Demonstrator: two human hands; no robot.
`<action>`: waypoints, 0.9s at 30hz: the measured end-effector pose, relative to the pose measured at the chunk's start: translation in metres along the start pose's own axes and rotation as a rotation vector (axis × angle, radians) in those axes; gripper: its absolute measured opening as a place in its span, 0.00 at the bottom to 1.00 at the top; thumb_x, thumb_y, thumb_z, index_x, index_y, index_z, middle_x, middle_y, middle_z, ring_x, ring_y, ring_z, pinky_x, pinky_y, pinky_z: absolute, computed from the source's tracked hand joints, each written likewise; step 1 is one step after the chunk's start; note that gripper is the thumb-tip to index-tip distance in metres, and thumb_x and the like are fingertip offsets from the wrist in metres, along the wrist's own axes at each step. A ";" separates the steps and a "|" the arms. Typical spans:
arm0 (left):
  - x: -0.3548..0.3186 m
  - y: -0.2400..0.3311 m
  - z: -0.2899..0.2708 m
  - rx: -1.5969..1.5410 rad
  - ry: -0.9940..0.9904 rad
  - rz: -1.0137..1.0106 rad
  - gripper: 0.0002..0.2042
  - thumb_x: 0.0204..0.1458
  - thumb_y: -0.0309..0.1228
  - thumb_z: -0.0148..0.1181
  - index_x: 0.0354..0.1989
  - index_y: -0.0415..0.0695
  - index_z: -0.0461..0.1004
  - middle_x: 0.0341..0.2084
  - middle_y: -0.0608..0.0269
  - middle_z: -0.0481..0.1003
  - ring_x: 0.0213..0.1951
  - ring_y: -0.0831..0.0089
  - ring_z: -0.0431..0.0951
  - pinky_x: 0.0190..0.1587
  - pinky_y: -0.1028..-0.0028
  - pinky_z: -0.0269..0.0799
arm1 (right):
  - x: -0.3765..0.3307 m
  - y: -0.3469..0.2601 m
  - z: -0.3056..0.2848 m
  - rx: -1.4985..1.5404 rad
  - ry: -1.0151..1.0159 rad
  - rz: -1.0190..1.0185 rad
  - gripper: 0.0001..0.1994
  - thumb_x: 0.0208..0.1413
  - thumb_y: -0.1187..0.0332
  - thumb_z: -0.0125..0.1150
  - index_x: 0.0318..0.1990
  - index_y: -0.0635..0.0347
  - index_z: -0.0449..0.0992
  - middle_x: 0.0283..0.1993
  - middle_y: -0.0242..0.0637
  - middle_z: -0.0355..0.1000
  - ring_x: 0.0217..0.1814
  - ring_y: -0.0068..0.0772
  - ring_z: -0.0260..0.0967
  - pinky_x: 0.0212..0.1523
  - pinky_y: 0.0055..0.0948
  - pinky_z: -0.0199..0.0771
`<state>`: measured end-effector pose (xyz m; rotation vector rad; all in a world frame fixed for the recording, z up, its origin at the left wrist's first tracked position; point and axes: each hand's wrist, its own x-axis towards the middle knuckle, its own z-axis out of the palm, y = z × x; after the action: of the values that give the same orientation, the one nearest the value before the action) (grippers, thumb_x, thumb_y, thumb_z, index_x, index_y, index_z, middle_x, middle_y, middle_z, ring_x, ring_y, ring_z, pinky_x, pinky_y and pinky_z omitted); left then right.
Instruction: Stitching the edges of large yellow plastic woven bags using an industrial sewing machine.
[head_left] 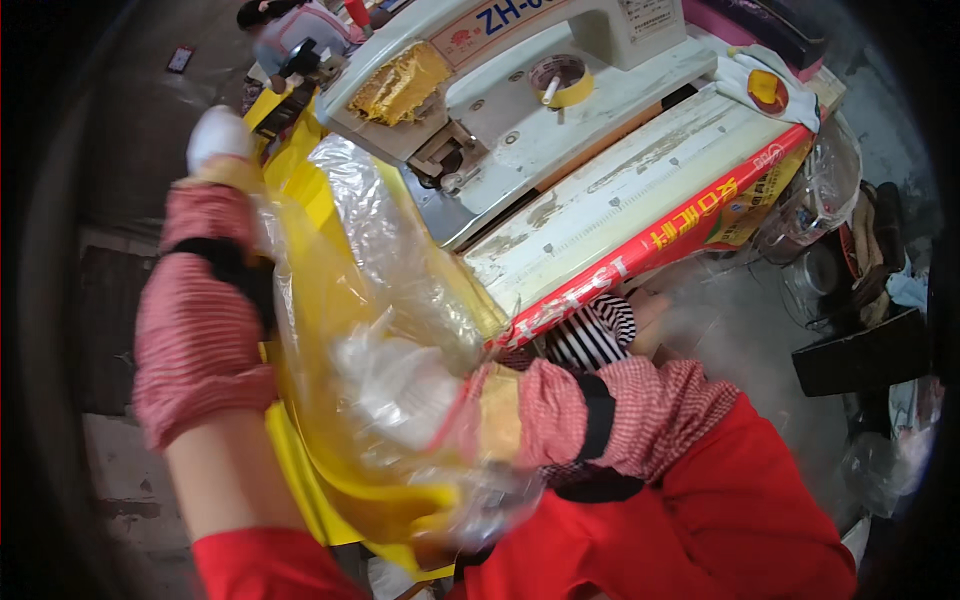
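Observation:
A white glove covers my left hand (218,138), which is stretched out at the upper left beside the far end of a yellow plastic sack (320,300). My right hand (395,385), also gloved in white, is smeared by motion over the sack's lower middle. See-through film (360,200) lies crinkled along the sack and partly veils my right hand. The fingers of both hands cannot be made out. Just to the right of the sack stands an industrial sewing machine (600,60), its needle area close to the sack's edge.
A tape roll (562,80) sits on the machine bed. Red printed sheeting (660,235) edges the worn white table (610,200). Another glove (745,80) lies at its far right corner. A person (295,35) is at the top left. Floor clutter includes a dark block (860,355).

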<state>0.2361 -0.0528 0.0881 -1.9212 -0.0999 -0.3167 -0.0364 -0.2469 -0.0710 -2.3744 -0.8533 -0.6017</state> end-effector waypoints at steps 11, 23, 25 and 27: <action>-0.099 0.202 0.047 -0.887 0.530 0.258 0.07 0.46 0.27 0.47 0.33 0.49 0.71 0.24 0.62 0.71 0.24 0.62 0.74 0.25 0.67 0.69 | -0.150 0.128 -0.006 1.329 -0.543 1.065 0.11 0.51 0.69 0.52 0.43 0.57 0.71 0.34 0.35 0.72 0.36 0.26 0.69 0.39 0.25 0.68; -0.081 0.202 0.043 -1.217 0.569 0.413 0.01 0.39 0.29 0.55 0.22 0.47 0.72 0.27 0.59 0.71 0.26 0.59 0.73 0.28 0.66 0.69 | -0.124 0.109 -0.026 1.022 -0.144 0.938 0.19 0.49 0.72 0.53 0.51 0.58 0.68 0.27 0.39 0.73 0.29 0.25 0.70 0.34 0.21 0.69; -0.091 0.190 0.035 -1.122 0.641 0.452 0.04 0.41 0.29 0.55 0.26 0.46 0.74 0.27 0.56 0.71 0.30 0.57 0.73 0.34 0.66 0.69 | -0.123 0.106 -0.034 0.560 -0.252 0.699 0.18 0.48 0.71 0.53 0.49 0.58 0.70 0.24 0.44 0.71 0.25 0.35 0.70 0.29 0.26 0.69; -0.106 0.177 0.029 -1.193 0.392 0.405 0.05 0.44 0.31 0.54 0.28 0.46 0.74 0.27 0.55 0.72 0.31 0.57 0.73 0.35 0.65 0.69 | -0.122 0.103 -0.042 0.483 -0.362 0.688 0.16 0.48 0.71 0.54 0.47 0.57 0.72 0.24 0.45 0.70 0.24 0.37 0.70 0.27 0.27 0.69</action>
<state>0.1783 -0.0824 -0.1102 -2.9048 0.9171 -0.5338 -0.0609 -0.3939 -0.1426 -2.1395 -0.2233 0.2881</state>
